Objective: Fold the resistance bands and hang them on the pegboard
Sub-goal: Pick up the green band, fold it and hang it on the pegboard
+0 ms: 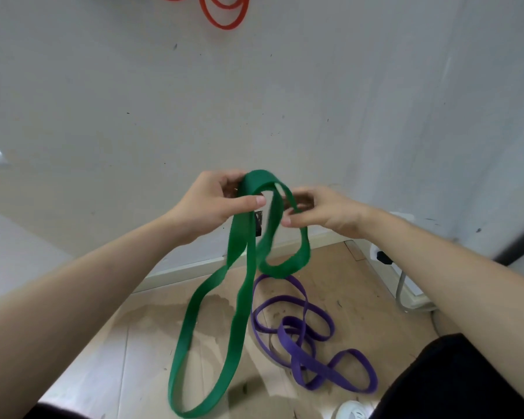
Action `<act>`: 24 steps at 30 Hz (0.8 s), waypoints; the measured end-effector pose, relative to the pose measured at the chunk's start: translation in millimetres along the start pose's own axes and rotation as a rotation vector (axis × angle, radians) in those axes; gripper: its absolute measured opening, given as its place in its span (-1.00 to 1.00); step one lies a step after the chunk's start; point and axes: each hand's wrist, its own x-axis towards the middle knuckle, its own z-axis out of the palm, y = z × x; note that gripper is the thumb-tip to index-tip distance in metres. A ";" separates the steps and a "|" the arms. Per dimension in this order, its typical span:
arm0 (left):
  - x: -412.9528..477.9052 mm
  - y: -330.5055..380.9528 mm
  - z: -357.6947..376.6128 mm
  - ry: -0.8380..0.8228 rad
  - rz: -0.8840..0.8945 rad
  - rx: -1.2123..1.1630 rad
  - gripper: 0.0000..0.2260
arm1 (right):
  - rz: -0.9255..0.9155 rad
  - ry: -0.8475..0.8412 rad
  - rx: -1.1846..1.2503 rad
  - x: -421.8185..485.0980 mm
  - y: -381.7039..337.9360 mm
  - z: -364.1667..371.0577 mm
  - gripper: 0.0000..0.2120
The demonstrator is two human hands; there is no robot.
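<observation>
Both hands, the left hand (208,204) and right hand (321,211), grip the top of a green band (239,297) hanging in loops before the wall (254,101), a purple band (303,343) lying on the floor (133,343) below.

**Wall, floor and fittings**

A pale wall (285,101), flecked with small dark marks, fills the view from nine through twelve to three o'clock. A light wooden floor (152,337) lies at six. A white power strip (406,276) with a black plug (384,257) and grey cable (401,293) sits at four.
</observation>
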 end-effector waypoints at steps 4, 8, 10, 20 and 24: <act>-1.0 0.7 5.9 -0.027 0.020 0.056 -0.73 | -0.147 0.068 0.219 -0.1 -23.5 6.9 -0.47; -0.8 1.5 3.5 0.010 0.035 0.084 -0.72 | -0.167 0.095 0.110 -3.4 -32.3 13.1 -0.69; 0.0 1.0 1.8 0.031 0.031 0.096 -0.68 | -0.177 0.128 0.048 -4.2 -35.0 11.6 -0.72; 3.4 -3.2 7.5 -0.031 -0.022 0.120 -0.75 | -0.382 0.349 0.223 -14.4 -57.8 5.2 -0.77; 1.5 -1.0 5.9 -0.074 -0.050 0.113 -0.77 | -0.440 0.403 0.381 -18.5 -61.2 -3.2 -0.71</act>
